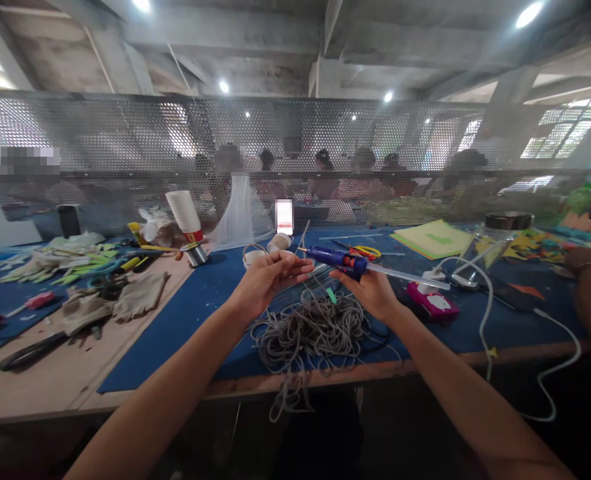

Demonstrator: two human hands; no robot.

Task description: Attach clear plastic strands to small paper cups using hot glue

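My right hand (370, 290) is closed around a blue hot glue gun (333, 259), its nozzle pointing left. A long translucent glue stick (408, 275) juts from the gun's back end. Just left of the nozzle, my left hand (275, 277) has its fingers pinched together; whatever they hold is too small to name. A thin light strand (305, 233) rises beside the nozzle, and I cannot tell whether my fingers grip it. Below both hands lies a tangled heap of grey cord (310, 330), some loops hanging over the table edge. A small round cord-wrapped piece (253, 256) sits behind my left hand.
A stack of paper cups (183, 213), work gloves (140, 297) and a phone (284, 217) stand or lie around the blue mat (165, 340). To the right are scissors (365, 252), yellow sheets (430, 239), a magenta power block (431, 303) and a white cable (485, 320). A perforated screen (295, 133) closes the back.
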